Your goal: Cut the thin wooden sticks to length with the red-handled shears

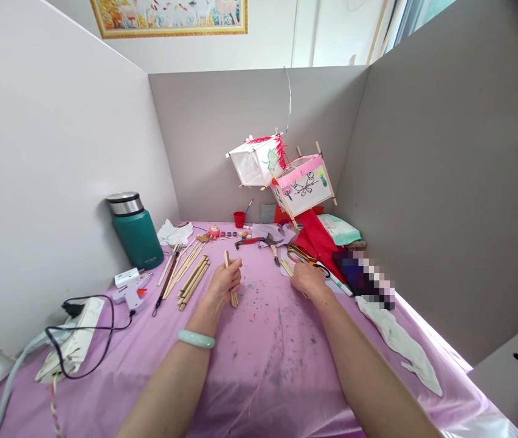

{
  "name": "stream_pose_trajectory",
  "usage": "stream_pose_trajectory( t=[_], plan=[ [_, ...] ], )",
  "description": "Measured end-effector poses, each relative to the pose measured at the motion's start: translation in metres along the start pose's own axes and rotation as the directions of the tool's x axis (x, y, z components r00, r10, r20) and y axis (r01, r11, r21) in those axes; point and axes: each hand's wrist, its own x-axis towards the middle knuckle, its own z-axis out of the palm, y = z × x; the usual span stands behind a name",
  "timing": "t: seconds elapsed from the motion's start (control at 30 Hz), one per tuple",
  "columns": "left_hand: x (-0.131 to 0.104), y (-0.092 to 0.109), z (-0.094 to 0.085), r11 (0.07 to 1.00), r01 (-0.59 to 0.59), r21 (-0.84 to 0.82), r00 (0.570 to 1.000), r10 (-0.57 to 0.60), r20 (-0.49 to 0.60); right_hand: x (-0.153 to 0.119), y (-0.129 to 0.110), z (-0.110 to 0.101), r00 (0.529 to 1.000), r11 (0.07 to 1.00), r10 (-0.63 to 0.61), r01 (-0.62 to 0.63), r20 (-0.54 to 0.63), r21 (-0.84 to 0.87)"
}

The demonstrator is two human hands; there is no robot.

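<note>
Upright in my left hand (225,281) is a small bundle of short wooden sticks (227,260), with the fingers wrapped round it. My right hand (309,280) is closed over more short wooden sticks (287,266), low at the table's right side; their ends show past the fingers. Left of my left hand lie several thicker wooden sticks (194,283) side by side, then thin sticks (186,267) and a dark-handled brush (166,283). Gold-handled scissors (302,253) and red-handled pruning shears (259,241) lie beyond my right hand.
Two paper lanterns, one white (254,161) and one pink-edged (307,188), hang at the back. A green bottle (135,234), a glue gun (132,295) and a power strip (74,340) with cables stand left. Red cloth (318,240) and white gloves (400,340) lie right. Grey panels enclose the table.
</note>
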Motion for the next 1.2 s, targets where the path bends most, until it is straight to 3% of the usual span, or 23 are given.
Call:
stream_pose_trajectory(
  t=[0.27, 0.37, 0.43, 0.5, 0.57, 0.67, 0.87, 1.03, 1.2],
  plan=[
    [0.002, -0.002, -0.001, 0.996, -0.014, 0.088, 1.000, 0.012, 0.024, -0.003, 0.009, -0.006, 0.997, 0.997, -0.038, 0.043, 0.073, -0.067],
    [0.001, -0.001, 0.002, 0.994, -0.027, 0.109, 0.998, 0.021, 0.056, -0.003, 0.013, -0.012, 0.984, 0.983, -0.176, 0.175, 0.018, 0.058],
    [-0.002, 0.000, 0.006, 0.991, -0.057, 0.119, 0.996, 0.049, 0.073, -0.005, 0.008, -0.013, 0.937, 0.887, -0.329, 0.350, -0.118, 0.302],
    [-0.005, 0.000, 0.011, 0.986, -0.108, 0.128, 0.992, 0.099, 0.074, -0.010, -0.004, -0.008, 0.868, 0.675, -0.413, 0.494, -0.274, 0.547],
    [-0.006, 0.001, 0.014, 0.977, -0.158, 0.143, 0.987, 0.151, 0.060, -0.016, -0.021, 0.002, 0.830, 0.489, -0.442, 0.542, -0.341, 0.684],
    [-0.006, 0.000, 0.015, 0.958, -0.205, 0.201, 0.978, 0.205, 0.020, -0.023, -0.043, 0.019, 0.811, 0.370, -0.472, 0.538, -0.345, 0.758],
    [0.000, -0.003, 0.010, 0.908, -0.280, 0.310, 0.946, 0.315, -0.069, -0.023, -0.051, 0.034, 0.827, 0.393, -0.483, 0.499, -0.288, 0.773],
    [0.000, -0.003, 0.011, 0.896, -0.271, 0.351, 0.955, 0.296, -0.018, -0.022, -0.048, 0.033, 0.835, 0.363, -0.477, 0.471, -0.274, 0.804],
    [-0.002, -0.002, 0.011, 0.935, -0.211, 0.285, 0.976, 0.215, 0.017, -0.024, -0.050, 0.032, 0.837, 0.360, -0.493, 0.445, -0.238, 0.820]
  ],
)
